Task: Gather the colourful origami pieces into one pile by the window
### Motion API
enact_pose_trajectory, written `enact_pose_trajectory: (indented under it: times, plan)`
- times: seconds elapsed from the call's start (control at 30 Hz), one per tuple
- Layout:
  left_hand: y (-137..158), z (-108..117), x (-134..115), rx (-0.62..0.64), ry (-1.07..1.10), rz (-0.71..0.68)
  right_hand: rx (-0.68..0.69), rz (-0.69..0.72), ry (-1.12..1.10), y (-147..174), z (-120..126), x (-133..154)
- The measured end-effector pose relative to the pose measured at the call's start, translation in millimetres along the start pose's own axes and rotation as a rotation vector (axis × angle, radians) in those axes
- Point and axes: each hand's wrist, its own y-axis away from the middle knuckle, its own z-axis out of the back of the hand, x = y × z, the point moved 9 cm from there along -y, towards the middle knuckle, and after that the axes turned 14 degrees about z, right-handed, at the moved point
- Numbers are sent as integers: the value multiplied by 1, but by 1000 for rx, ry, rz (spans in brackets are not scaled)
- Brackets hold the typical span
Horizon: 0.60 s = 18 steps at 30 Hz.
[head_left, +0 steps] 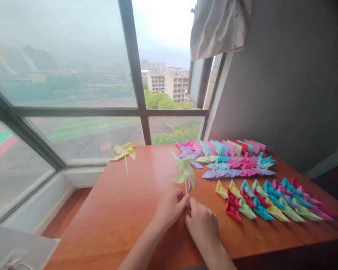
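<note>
Green paper pinwheel stands upright — left hand and right hand meet low over the wooden counter, fingers pinching its thin stick — forearms angled inward.

Green pinwheel, centre of frame: thin matt paper, creased, on slim stick. Yellow pinwheel, left of centre: same matt paper. Folded boats, lower right: coloured paper, matt, sharp folds. Table: reddish wood, smooth, slight sheen. Window frame, upper left: dark, looks like metal. Curtain, top right: pale crumpled cloth. Wall, right: grey, matt.
</note>
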Motion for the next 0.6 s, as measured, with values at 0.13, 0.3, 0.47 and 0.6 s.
enact_pose_trajectory:
  times: [0.13,0.3,0.47,0.6]
  plan:
    - [0,0,9,3,106,32,-45,34,-69,3,5,10]
    - [1,9,13,23,253,32,-139,95,-354,-8,22,0]
    - [5,16,19,50,353,25,-381,79,-649,-39,45,-38]
    - [9,14,25,79,364,22,-553,-4,-590,-60,62,-63]
